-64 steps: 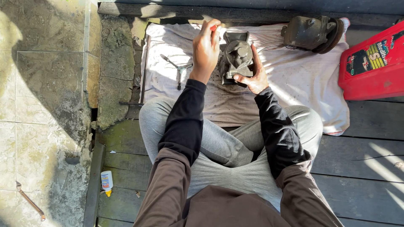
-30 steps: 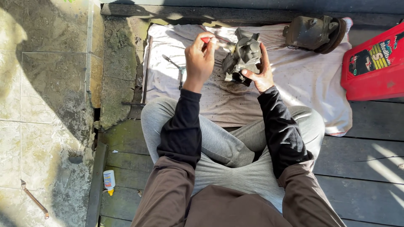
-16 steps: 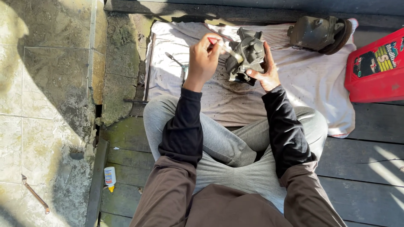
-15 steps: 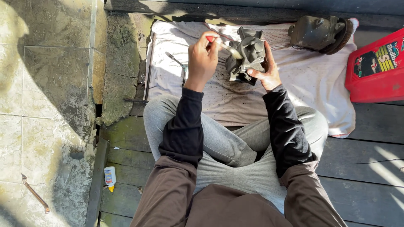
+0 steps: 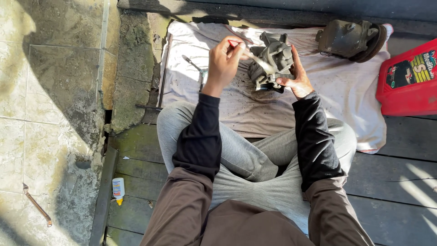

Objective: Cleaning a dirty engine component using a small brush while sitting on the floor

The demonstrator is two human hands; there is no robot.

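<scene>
A pale, oil-spotted cloth (image 5: 346,98) is spread over the dark wooden boards, and everything else sits in relation to it. The person sits cross-legged at its near edge, grey trousers overlapping the cloth's border. Off the cloth's right side, touching its edge, stands a red plastic canister (image 5: 407,82). At the cloth's far right corner rests a dark, round metal housing (image 5: 350,38), grimy and heavy-looking.

Above the middle of the cloth, lifted clear of it, is a grey metal engine part (image 5: 272,61) — lumpy, with several bosses and openings. The right hand (image 5: 298,79) grips it from the right side and beneath, fingers wrapped up along its flank. The left hand (image 5: 224,61) is clenched around a thin tool with a red handle (image 5: 241,48), whose pale shaft points across at the part's upper face; whether the tip touches, I cannot tell.

On the cloth's left portion, just beyond the left hand, lie a couple of small metal hand tools (image 5: 195,68). Well off the cloth's near left corner, on the boards, lies a small white tube (image 5: 118,189) with a yellow cap.
</scene>
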